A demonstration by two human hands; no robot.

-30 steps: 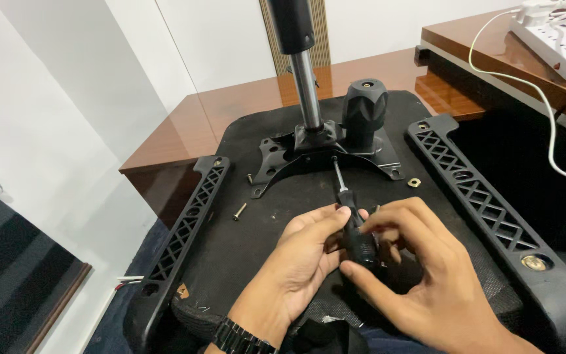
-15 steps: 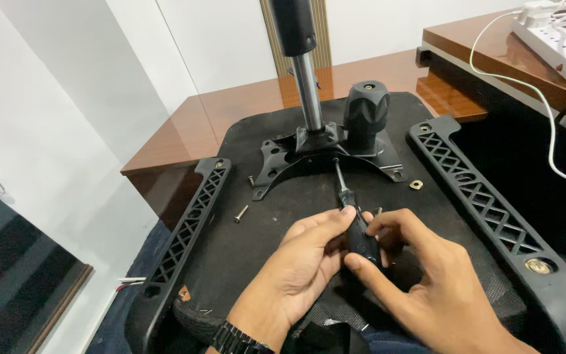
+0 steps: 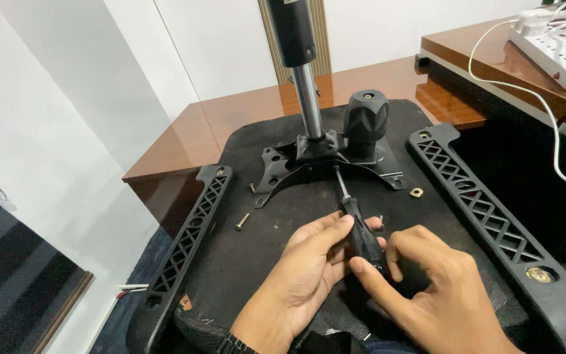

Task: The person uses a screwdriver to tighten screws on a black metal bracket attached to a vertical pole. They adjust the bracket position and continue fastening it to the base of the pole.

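We find an upturned office chair seat (image 3: 244,262), black underside facing up, resting on a brown wooden desk (image 3: 230,124). A black metal mechanism plate (image 3: 296,172) sits at the seat's centre, with a gas cylinder (image 3: 299,59) rising from it and a black round knob (image 3: 365,121) just beside the cylinder.

Both hands work on a screwdriver (image 3: 360,226) with a black handle. The left hand (image 3: 302,275) has its fingers curled around the handle from the left, the thumb lying along its upper part; the grip is closed on the tool. The right hand (image 3: 427,288) comes in from the right, its fingers bent and its forefinger pressed against the lower end of the handle, so it too is closed on the tool. The metal shaft points away from us, and its tip meets the near edge of the mechanism plate.

A loose screw (image 3: 242,221) lies on the seat left of the plate, near the left armrest bracket (image 3: 188,242). A small brass-coloured washer (image 3: 416,193) lies to the right, near the right armrest bracket (image 3: 486,210). A white power strip (image 3: 558,49) with cables sits on a raised shelf at upper right. A dark watch (image 3: 230,344) shows on the left wrist.
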